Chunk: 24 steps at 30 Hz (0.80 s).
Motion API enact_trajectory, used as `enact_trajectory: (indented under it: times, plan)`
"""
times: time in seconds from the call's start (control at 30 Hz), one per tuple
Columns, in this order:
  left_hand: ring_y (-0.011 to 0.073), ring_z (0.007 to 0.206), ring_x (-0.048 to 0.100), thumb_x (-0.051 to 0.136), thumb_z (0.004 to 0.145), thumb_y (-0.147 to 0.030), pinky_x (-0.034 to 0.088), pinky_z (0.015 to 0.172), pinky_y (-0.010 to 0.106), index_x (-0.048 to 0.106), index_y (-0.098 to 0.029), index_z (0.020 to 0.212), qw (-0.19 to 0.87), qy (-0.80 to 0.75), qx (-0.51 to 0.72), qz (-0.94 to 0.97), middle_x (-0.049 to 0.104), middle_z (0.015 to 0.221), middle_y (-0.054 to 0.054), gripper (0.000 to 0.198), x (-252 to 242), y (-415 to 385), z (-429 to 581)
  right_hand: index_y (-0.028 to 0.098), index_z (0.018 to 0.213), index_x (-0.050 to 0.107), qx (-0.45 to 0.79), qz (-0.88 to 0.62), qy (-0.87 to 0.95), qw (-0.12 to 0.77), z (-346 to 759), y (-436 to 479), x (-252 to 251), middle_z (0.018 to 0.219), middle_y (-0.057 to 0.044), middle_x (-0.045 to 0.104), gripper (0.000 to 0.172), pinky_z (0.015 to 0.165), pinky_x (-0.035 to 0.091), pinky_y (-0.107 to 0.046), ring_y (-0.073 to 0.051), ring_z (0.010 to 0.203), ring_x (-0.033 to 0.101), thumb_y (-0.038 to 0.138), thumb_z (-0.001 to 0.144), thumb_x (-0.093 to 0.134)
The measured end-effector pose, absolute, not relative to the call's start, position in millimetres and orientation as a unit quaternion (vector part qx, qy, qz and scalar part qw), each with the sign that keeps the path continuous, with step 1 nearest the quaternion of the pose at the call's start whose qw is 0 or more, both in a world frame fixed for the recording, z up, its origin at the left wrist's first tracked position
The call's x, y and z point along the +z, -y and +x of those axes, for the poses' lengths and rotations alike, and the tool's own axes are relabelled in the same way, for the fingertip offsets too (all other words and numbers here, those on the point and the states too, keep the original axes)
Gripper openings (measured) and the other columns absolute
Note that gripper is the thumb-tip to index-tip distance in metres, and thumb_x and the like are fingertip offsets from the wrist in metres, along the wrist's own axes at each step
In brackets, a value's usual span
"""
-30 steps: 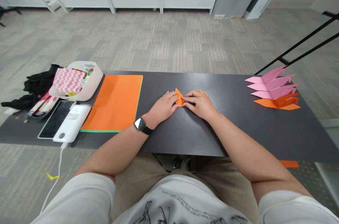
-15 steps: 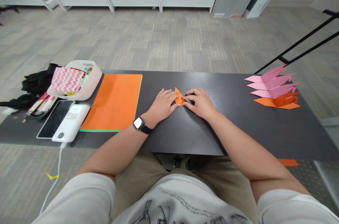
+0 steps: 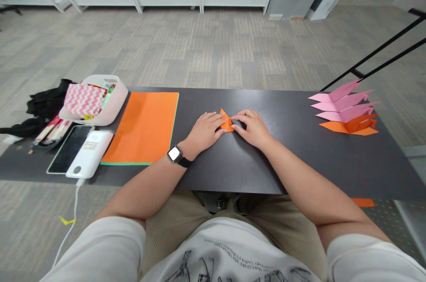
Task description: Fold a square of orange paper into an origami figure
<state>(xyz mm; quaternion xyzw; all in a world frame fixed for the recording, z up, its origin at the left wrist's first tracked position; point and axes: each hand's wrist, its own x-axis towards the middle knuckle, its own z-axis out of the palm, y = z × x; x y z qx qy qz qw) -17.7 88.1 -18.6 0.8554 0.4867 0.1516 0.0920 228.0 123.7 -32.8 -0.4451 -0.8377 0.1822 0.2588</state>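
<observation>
A small folded piece of orange paper lies on the dark table in front of me, with a pointed tip at its far end. My left hand holds down its left side, fingertips on top and thumb at the near edge. At the paper's right edge, the bent fingers and thumb of my right hand pinch the corner. Both sets of fingertips partly cover the paper, so its exact folds are hard to see.
Orange sheets are stacked at left, beside a white power bank, a phone and a white basket. Several folded pink and orange paper birds stand at the right. An orange strip shows below the table edge.
My right fingers have shifted slightly along the paper's right edge, and more of its orange face shows between the hands. The left hand stays nearly in place.
</observation>
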Motion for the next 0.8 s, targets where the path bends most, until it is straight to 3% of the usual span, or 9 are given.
enact_trajectory:
  times: [0.37, 0.53, 0.7, 0.8]
  plan:
    - [0.0310, 0.145, 0.060, 0.062, 0.108, -0.036, 0.042, 0.127, 0.053, 0.073, -0.022, 0.141, 0.097, -0.479, 0.172, 0.855, 0.066, 0.155, 0.012, 0.037, -20, -91, -19, 0.036, 0.123, 0.084, 0.145, -0.465, 0.837, 0.250, 224, -124, -46, 0.134, -0.010, 0.065, 0.028, 0.113, 0.048, -0.057, -0.034, 0.128, 0.059, 0.037, 0.095, 0.080]
    - [0.0281, 0.142, 0.061, 0.062, 0.106, -0.028, 0.044, 0.126, 0.050, 0.073, -0.021, 0.138, 0.098, -0.472, 0.215, 0.849, 0.067, 0.155, 0.010, 0.034, -13, -91, -23, 0.035, 0.121, 0.084, 0.135, -0.462, 0.842, 0.243, 225, -122, -46, 0.135, -0.011, 0.065, 0.025, 0.113, 0.048, -0.056, -0.034, 0.128, 0.058, 0.038, 0.097, 0.079]
    - [0.0249, 0.121, 0.069, 0.058, 0.109, -0.028, 0.039, 0.128, 0.052, 0.080, -0.026, 0.123, 0.057, -0.447, 0.174, 0.876, 0.079, 0.125, 0.006, 0.026, 12, -73, -18, 0.034, 0.121, 0.084, 0.130, -0.459, 0.844, 0.246, 224, -122, -46, 0.136, -0.011, 0.065, 0.025, 0.112, 0.049, -0.056, -0.034, 0.128, 0.058, 0.037, 0.096, 0.080]
    - [0.0280, 0.122, 0.067, 0.059, 0.109, -0.032, 0.040, 0.126, 0.053, 0.078, -0.024, 0.129, 0.029, -0.448, 0.119, 0.885, 0.078, 0.124, 0.008, 0.028, 17, -58, -11, 0.035, 0.120, 0.084, 0.131, -0.458, 0.844, 0.246, 224, -121, -45, 0.135, -0.010, 0.066, 0.023, 0.110, 0.050, -0.057, -0.034, 0.128, 0.058, 0.037, 0.097, 0.079]
